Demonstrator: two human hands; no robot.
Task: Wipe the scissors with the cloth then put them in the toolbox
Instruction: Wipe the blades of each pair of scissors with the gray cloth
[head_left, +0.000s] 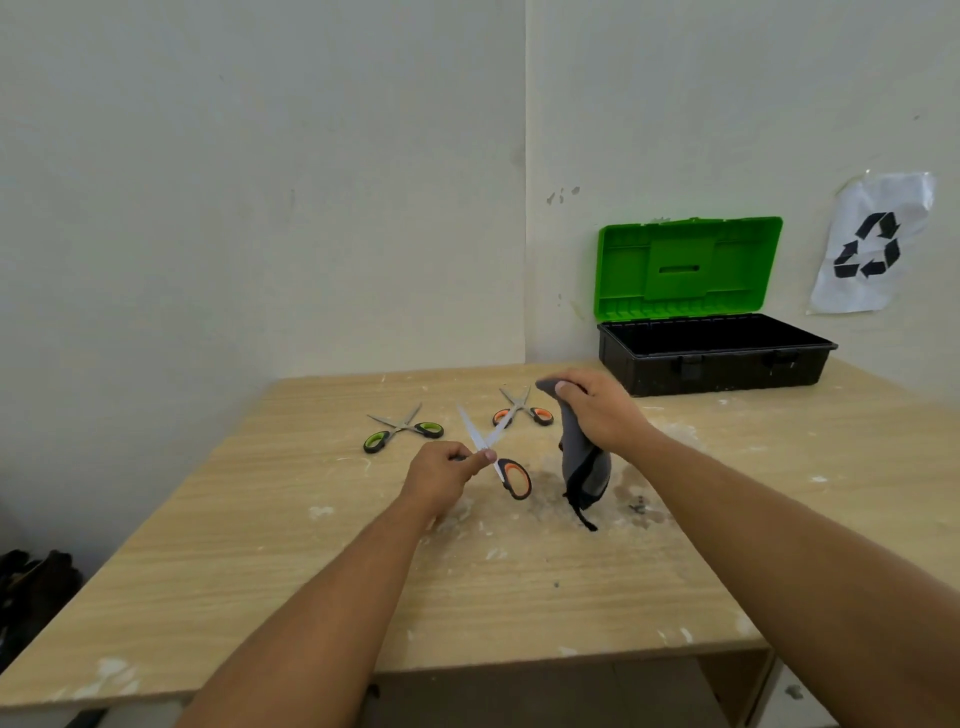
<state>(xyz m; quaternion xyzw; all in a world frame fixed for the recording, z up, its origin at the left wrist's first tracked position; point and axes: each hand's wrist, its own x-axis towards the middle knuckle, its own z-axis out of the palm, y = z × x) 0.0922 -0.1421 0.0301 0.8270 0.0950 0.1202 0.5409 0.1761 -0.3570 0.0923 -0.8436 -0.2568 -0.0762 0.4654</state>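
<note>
My left hand (445, 472) grips an orange-handled pair of scissors (511, 475) above the table, blades spread and pointing away from me. One handle loop shows; the other is hidden in my fist. My right hand (597, 410) holds up a grey cloth (582, 462), which hangs down just right of the scissors without touching them. A second orange-handled pair (522, 408) and a green-handled pair (402, 428) lie open on the table behind. The toolbox (714, 356), black with a raised green lid, stands open at the back right.
The wooden table (311, 545) is marked with white smears and dusty patches. Walls close it in behind, meeting in a corner left of the toolbox. A recycling sign (870, 247) hangs on the right wall. Dark objects (31, 582) sit on the floor at the left.
</note>
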